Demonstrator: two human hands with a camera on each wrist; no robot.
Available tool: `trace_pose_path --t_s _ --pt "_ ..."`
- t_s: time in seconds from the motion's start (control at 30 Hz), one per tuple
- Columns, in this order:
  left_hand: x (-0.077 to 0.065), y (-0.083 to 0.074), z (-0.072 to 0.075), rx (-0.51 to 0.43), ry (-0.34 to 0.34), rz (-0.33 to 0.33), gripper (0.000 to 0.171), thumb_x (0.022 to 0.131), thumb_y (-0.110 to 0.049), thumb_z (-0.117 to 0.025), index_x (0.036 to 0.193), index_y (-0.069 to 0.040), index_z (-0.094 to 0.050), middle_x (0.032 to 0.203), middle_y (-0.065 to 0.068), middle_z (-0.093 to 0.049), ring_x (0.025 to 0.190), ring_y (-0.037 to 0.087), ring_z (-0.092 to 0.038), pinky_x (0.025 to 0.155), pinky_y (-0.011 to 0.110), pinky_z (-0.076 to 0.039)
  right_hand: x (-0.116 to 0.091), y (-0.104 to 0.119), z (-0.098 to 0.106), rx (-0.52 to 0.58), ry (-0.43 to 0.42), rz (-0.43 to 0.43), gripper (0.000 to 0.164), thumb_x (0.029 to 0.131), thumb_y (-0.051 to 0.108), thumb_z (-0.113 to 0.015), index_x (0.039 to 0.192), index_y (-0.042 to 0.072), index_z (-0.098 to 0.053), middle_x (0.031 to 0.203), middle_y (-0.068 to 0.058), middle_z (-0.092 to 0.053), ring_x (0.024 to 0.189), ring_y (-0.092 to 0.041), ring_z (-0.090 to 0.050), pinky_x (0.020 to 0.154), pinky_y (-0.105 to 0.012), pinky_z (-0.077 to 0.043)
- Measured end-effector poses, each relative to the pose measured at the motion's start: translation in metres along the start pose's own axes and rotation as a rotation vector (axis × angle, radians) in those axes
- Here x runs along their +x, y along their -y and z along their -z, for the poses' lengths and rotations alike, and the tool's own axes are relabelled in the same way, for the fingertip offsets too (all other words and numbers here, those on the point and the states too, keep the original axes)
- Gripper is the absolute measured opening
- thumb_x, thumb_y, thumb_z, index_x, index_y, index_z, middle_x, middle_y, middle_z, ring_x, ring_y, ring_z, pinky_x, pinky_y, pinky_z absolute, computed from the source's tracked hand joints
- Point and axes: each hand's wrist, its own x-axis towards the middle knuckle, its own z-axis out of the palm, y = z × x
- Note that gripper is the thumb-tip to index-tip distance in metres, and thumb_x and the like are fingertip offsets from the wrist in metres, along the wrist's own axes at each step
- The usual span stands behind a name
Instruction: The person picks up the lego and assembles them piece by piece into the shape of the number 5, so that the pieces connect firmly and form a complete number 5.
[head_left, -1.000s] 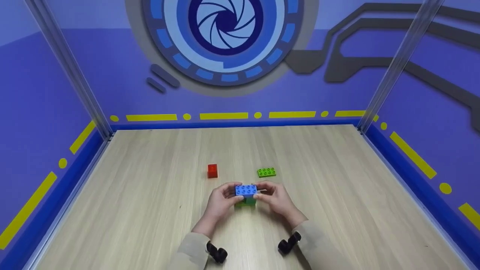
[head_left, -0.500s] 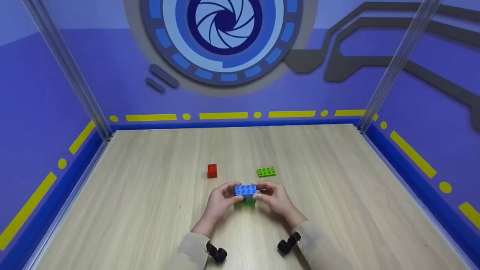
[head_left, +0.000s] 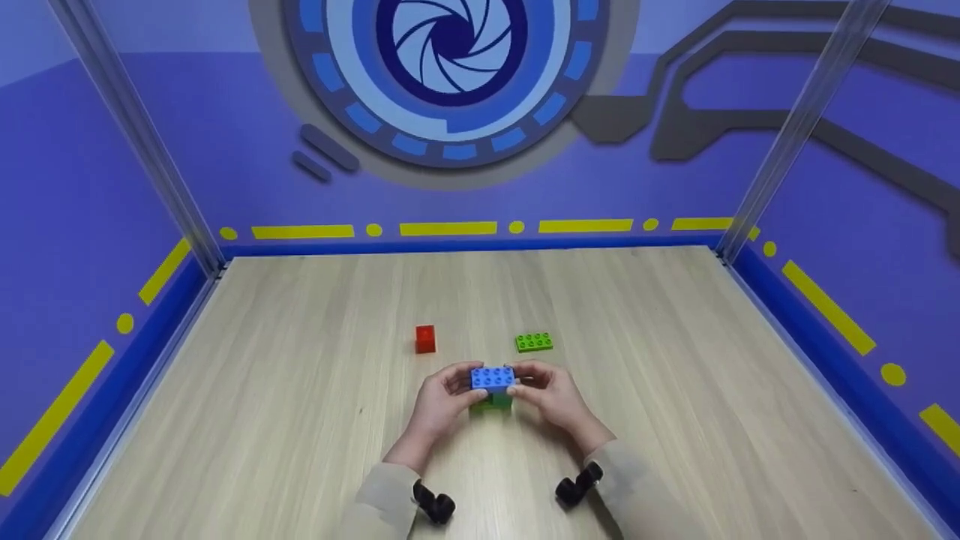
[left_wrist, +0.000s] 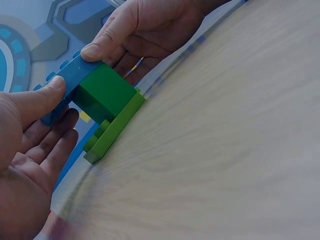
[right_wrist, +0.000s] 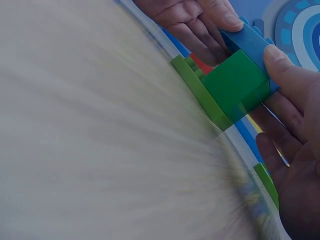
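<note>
**Blue brick [head_left: 493, 377] pinched at both ends**

From my head view, I hold the blue brick studs up over the worktop [head_left: 300, 420]. My left hand [head_left: 439, 409] pinches its left end and my right hand [head_left: 553, 397] its right end; each thumb lies on the near side while my other fingers reach round behind. Below the blue brick, between my thumbs, part of a dark green brick [head_left: 502, 400] shows. Beyond my hands, a red brick [head_left: 425, 340] stands to the left and a lime plate [head_left: 534, 343] lies to the right, both apart from my fingers.

From my left wrist, both thumb tips rest on the near face of the blue brick, a bare stretch of blue between them. The dark green brick meets its underside toward my right hand, leaving a gap below it toward my left. Beneath the dark green brick runs a lime base piece [left_wrist: 119, 127], its exposed studs on my left side. The lower fingers of my left hand stretch out below the blue brick.

From my right wrist, my right thumb sits just above the dark green brick. The lime base piece is down by the worktop; whether it touches, I cannot tell.
</note>
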Motion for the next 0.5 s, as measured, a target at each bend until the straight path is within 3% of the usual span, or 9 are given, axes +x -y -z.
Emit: trace_pose_path --t_s 0.27,0.5 --pt "0.0002 -0.0004 0.0021 0.003 0.014 -0.013 0.045 0.09 -0.007 -0.078 0.133 -0.003 -0.066 0.134 0.02 -0.068 0.124 0.03 -0.066 0.106 0.032 -0.055 0.001 0.0015 0.0008 0.013 0.009 0.017 0.036 0.09 0.009 -0.079 0.121 -0.005 -0.07 0.123 -0.024 -0.072 0.113 -0.03 -0.069 0.099 -0.03 -0.058" --pt "-0.0008 0.0023 0.0054 -0.014 0.01 -0.019 0.047 0.09 -0.007 -0.078 0.135 -0.003 -0.065 0.134 0.018 -0.068 0.124 0.029 -0.066 0.106 0.03 -0.055 0.0013 0.001 -0.0004 0.008 0.008 0.005 0.037 0.089 0.011 -0.08 0.121 -0.005 -0.07 0.121 -0.024 -0.072 0.111 -0.029 -0.069 0.094 -0.021 -0.056"
